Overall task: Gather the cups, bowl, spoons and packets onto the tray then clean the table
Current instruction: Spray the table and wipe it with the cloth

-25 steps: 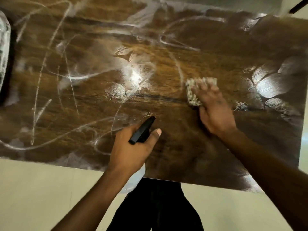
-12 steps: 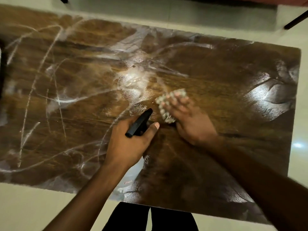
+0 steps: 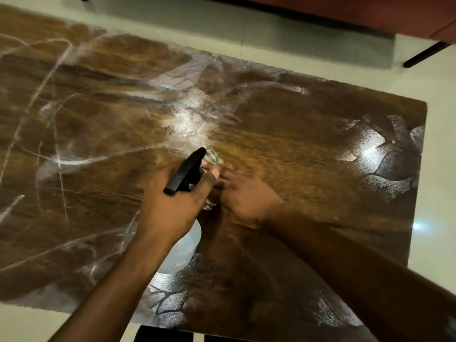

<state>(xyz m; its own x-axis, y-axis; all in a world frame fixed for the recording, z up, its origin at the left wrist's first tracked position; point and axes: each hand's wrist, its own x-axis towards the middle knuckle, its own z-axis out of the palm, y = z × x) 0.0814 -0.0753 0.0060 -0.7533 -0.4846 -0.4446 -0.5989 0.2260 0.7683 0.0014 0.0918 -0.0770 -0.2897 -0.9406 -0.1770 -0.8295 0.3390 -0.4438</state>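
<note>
Left hand (image 3: 172, 201): fingers wrapped round spray bottle (image 3: 185, 172). Right hand (image 3: 246, 196): fingers look flat on cloth (image 3: 212, 156), which pokes out past the fingertips; blurred. Risks: hands nearly touching, so the cloth could snag the nozzle. Wet surface (image 3: 296, 144) could let the cloth slip. Tray not in view.

Cloth (image 3: 213, 156) on the table (image 3: 308, 149), just right of the spray bottle (image 3: 185, 173)

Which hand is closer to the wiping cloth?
Right. The right hand rests on the cloth, fingers over it; the left hand holds the spray bottle just left of it.
</note>
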